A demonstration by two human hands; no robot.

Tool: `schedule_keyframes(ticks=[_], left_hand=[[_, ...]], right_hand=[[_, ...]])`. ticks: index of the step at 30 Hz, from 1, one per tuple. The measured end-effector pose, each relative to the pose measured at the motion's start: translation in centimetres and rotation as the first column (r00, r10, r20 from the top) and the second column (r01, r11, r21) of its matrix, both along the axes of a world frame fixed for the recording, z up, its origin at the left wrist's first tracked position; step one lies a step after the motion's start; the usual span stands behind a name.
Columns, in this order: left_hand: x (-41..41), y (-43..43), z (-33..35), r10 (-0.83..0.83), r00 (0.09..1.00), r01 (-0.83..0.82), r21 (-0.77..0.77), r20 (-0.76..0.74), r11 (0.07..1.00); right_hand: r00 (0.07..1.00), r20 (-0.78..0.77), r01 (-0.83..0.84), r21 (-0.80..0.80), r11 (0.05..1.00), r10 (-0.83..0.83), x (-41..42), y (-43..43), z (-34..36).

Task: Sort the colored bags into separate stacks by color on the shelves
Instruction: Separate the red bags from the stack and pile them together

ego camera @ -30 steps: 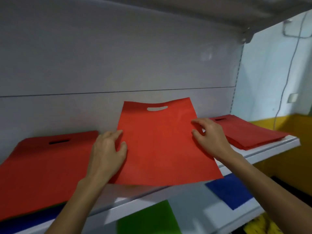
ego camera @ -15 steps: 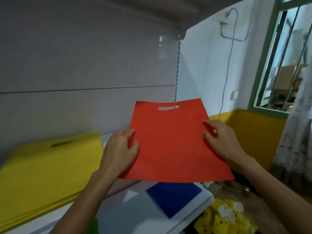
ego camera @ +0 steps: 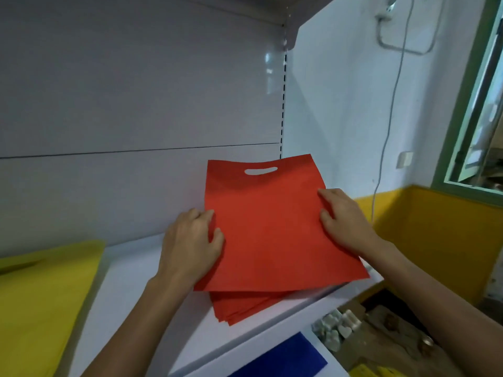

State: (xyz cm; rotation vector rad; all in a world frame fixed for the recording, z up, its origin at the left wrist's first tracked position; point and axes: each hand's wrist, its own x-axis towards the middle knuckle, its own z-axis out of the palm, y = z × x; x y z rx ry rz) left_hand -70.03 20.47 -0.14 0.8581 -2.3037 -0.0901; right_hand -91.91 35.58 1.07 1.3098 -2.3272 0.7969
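Red non-woven fabric: a flat bag (ego camera: 272,229) is held just over the red stack (ego camera: 245,306) at the right end of the shelf (ego camera: 152,295), its handle slot toward the back panel (ego camera: 136,104). It is lined up that way, I judge, so that it lands slot to slot on its own colour. It sits a little askew of the stack, whose front corners fan out below its near edge; whether it already touches the stack I cannot tell.

The left hand (ego camera: 190,248) pinches the bag's left edge, thumb on top and fingers curled round it. The right hand (ego camera: 343,221) grips the right edge the same way. A hold at both sides keeps the limp sheet taut and flat, and lets it be squared before release.

The stack lies near the shelf's front right corner, close to the front edge. The yellow stack (ego camera: 40,295) lies well apart at the left end, with bare shelf between, which keeps the colours separate. A blue bag (ego camera: 285,357) shows on the shelf below, under the front edge.
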Motion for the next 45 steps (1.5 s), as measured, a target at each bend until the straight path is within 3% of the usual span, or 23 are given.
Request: schedule_keyframes(ticks=[6,10,16,24,27,31,35,45], left_hand=[[-1.2,1.0,-1.9,0.286,0.958,-0.287,0.090,0.019,0.954],[-2.4,1.7,-3.9,0.323,0.928,-0.356,0.191,0.185,0.915],[-3.7,2.4,-5.3,0.378,0.880,-0.439,0.187,0.288,0.879],[-3.2,1.9,-5.5,0.320,0.939,-0.343,0.308,0.124,0.887],[-1.9,2.0,-5.0,0.300,0.951,-0.307,0.292,0.068,0.906],[2.6,1.5,-3.5,0.317,0.948,-0.313,0.211,0.015,0.926],[11.9,1.0,-2.5,0.396,0.918,-0.395,0.140,0.022,0.908],[38.8,3.0,-3.3,0.678,0.735,-0.671,0.144,-0.001,0.727]], right_hand=[[0.987,0.018,-0.162,0.177,0.971,0.162,-4.4,-6.1,-1.8],[0.986,0.063,-0.164,0.305,0.938,0.152,-6.0,-7.1,-3.0],[0.985,0.110,-0.166,0.464,0.870,0.129,-6.9,-7.3,-4.7],[0.976,0.177,-0.193,0.407,0.893,0.131,-7.0,-6.8,-4.5],[0.982,0.114,-0.182,0.366,0.912,0.150,-5.4,-6.4,-2.9],[0.956,0.049,-0.292,0.195,0.936,0.288,0.3,-7.6,-0.6],[0.899,0.009,-0.437,0.072,0.897,0.438,9.6,-10.1,0.1],[0.674,0.030,-0.737,0.084,0.670,0.738,37.0,-16.8,-0.6]])
